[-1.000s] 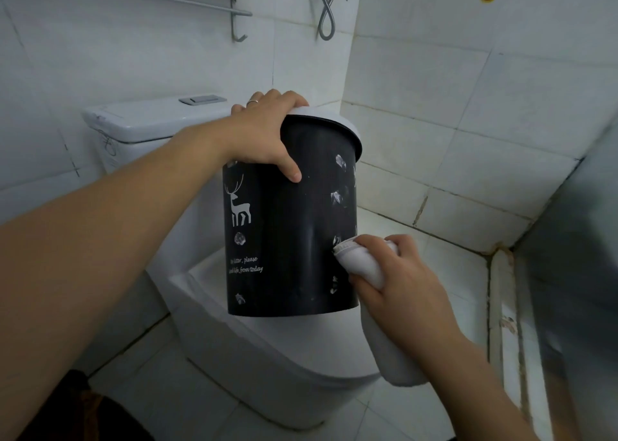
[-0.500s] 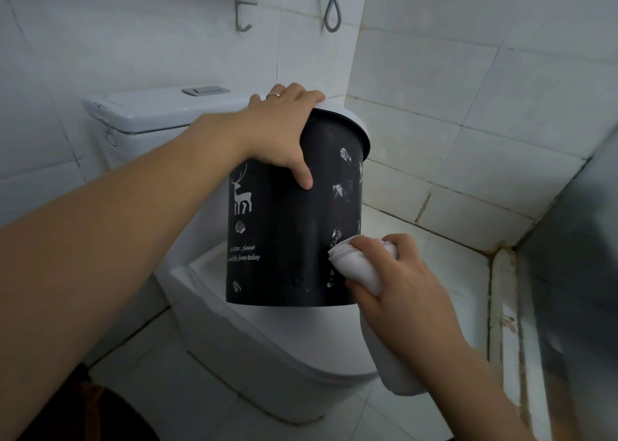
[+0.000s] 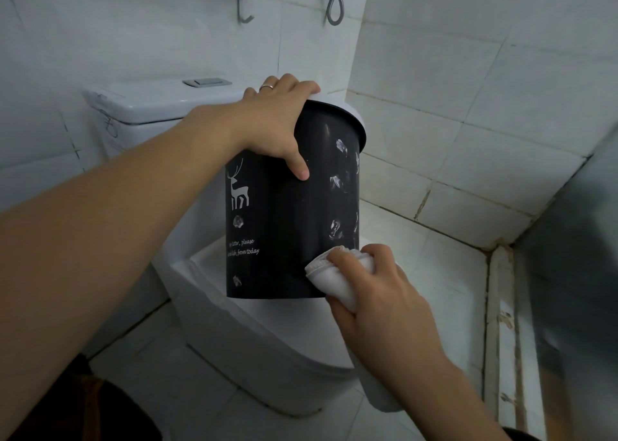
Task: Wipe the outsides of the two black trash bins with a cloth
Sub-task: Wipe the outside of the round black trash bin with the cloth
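- The black trash bin stands upright on the closed toilet lid, its long axis vertical, with a white deer print and lettering on the side facing left.
- The left hand grips the bin at the top: fingers curl over the white rim and the thumb presses down the near wall, steadying it.
- The right hand is clamped round a bunched white cloth, fingers folded over it, pressing the cloth against the bin's lower right wall, just above the base.
- The key relation: the cloth sits low on the bin's right side, so the unwiped wall lies up and to the left of the right hand. White smudges run up that right side toward the rim.
- Judgement: the next stroke likely travels upward along the wall or round toward the deer print, with the left hand holding or turning the bin.
- Only one bin is in view; the second bin does not show.
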